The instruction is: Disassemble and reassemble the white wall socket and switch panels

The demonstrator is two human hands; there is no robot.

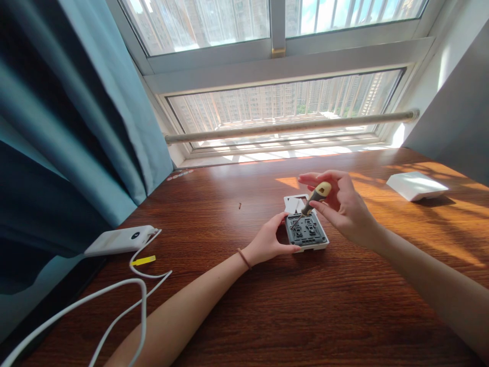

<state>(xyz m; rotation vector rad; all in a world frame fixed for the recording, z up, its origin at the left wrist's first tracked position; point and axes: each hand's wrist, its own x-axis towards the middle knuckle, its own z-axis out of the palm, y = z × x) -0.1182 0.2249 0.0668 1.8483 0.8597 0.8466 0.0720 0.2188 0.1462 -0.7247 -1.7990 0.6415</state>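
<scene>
A small screwdriver (pixel 316 198) with a yellow-and-black handle is held in the right hand (pixel 346 209), the grip pressed together around the handle between thumb and fingertips. Its long axis is tilted — the handle end is raised toward the upper right, and the shaft is pointed down and to the left, into the grey back of a switch module (pixel 306 231) lying flat on the wooden surface (pixel 267 306). The tip appears to be set at the upper left part of the module, though the exact spot of contact cannot be told. The module is steadied by the left hand (pixel 269 240), whose thumb and fingers are pinched on its left edge; this hand is placed just beside and to the left of the module, while the right hand is held above and to the right of it. The module is roughly square, with its near edge turned slightly toward the lower right. Just behind it, a white cover piece (pixel 295 203) is laid touching or nearly touching its far edge. A single small screw (pixel 240 206) is seen well apart to the left — alone on the bare wood. Farther off, a white power bank (pixel 120 239) with white cables (pixel 143 300) is placed near the left edge by the blue curtain (pixel 76 127), and a white flat box (pixel 416 185) is set at the far right.
</scene>
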